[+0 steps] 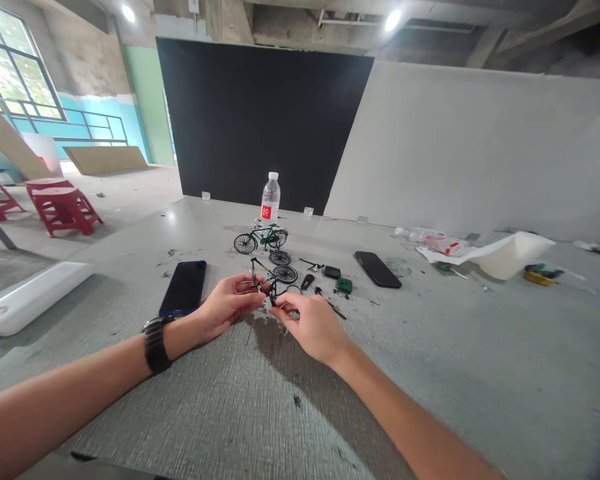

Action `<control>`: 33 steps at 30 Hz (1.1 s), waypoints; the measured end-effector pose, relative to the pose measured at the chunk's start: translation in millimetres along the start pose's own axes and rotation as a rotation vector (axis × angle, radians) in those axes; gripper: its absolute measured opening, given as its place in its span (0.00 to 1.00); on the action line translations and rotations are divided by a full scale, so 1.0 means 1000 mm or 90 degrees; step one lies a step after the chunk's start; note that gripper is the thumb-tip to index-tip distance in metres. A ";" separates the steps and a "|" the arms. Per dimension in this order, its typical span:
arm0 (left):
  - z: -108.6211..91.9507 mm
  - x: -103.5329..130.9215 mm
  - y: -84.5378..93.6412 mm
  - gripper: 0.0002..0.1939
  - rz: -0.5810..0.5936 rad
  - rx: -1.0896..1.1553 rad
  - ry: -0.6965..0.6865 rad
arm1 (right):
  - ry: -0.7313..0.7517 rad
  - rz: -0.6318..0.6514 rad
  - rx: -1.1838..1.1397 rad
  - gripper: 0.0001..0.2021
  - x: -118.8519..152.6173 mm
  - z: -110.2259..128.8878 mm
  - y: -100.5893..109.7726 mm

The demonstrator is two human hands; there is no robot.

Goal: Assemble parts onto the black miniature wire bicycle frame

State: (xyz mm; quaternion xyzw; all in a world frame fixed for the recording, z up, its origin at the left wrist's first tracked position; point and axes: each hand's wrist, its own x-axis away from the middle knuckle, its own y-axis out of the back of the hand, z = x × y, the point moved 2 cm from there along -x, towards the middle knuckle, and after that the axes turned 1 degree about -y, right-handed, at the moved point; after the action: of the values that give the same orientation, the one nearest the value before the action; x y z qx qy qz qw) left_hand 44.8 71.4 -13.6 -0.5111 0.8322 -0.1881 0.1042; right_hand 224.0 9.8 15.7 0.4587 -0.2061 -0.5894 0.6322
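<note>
Between both hands is a small black model bicycle frame, held just above the grey table. My left hand pinches it from the left. My right hand is closed on a small dark part at its lower right end; the fingers hide most of that part. Loose spoked toy wheels, one of them a black wheel, lie right behind the frame. A finished-looking green model bicycle stands farther back.
A clear water bottle stands behind the model bicycle. Phones flank the work: a blue-edged phone left, a dark phone right. Small black pieces and a green block lie right of my hands. Crumpled white packaging sits far right.
</note>
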 end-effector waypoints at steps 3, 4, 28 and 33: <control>0.000 0.000 -0.001 0.23 0.023 -0.001 -0.002 | -0.002 0.000 -0.007 0.08 0.001 0.002 -0.004; 0.000 0.000 -0.001 0.23 0.033 -0.001 -0.001 | -0.002 0.001 -0.006 0.08 0.001 0.003 -0.005; 0.002 0.003 -0.003 0.22 0.123 -0.033 -0.021 | 0.022 0.040 -0.042 0.09 0.002 0.002 -0.007; 0.001 0.003 -0.004 0.23 0.115 -0.052 -0.020 | 0.005 0.046 -0.078 0.08 0.003 0.004 -0.007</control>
State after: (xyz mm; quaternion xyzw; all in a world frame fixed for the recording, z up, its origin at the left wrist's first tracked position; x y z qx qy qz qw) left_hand 47.0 67.3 -12.8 -0.4406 0.8801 -0.1360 0.1129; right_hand 217.9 6.8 11.2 0.4136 -0.1836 -0.5758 0.6809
